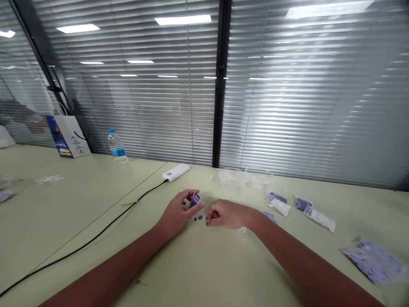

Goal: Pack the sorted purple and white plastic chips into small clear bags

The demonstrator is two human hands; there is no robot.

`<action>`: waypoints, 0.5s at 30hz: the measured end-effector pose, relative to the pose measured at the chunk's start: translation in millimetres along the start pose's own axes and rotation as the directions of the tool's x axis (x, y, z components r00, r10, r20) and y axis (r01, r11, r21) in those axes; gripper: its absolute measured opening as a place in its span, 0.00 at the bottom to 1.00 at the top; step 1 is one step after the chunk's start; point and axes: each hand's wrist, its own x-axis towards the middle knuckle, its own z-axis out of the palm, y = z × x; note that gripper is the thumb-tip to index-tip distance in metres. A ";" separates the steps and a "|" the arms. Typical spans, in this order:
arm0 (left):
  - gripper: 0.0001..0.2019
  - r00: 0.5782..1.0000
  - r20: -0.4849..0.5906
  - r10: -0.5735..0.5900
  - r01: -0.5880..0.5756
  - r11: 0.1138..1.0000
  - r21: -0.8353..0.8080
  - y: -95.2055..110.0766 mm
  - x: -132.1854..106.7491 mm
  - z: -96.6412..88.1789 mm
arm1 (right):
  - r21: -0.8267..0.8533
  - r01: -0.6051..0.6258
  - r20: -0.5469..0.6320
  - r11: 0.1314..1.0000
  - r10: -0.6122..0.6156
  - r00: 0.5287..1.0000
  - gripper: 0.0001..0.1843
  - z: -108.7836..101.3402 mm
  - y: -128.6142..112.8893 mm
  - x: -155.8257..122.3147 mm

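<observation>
Forearms (108,266) end in nearly touching hands: left hand (175,214) grips a light purple packet (194,199), right hand (225,214) curls over tiny purple bits (200,217), pinchable only by fingertip.

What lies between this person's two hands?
Small purple pieces lie on the pale green tabletop between the left hand and right hand, in the head view.

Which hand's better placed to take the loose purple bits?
Probably the right hand: it is already down beside the purple bits, while the left hand is holding a purple item.
</observation>
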 end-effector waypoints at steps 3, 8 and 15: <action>0.23 1.000 0.027 -0.001 0.001 1.000 0.014 1.3 -1.9 0.3 | 0.058 0.006 -0.075 0.998 -0.002 0.997 0.12 -9.4 -8.5 -0.1; 0.19 0.994 0.101 0.048 -0.051 0.998 0.026 7.9 -9.2 -0.1 | 0.174 0.077 -0.299 0.982 -0.022 0.954 0.14 -10.5 -23.4 6.7; 0.20 0.989 0.127 0.076 -0.080 0.996 0.031 11.2 -10.6 -0.1 | 0.256 0.154 -0.428 0.954 -0.031 0.903 0.16 2.0 -24.0 11.9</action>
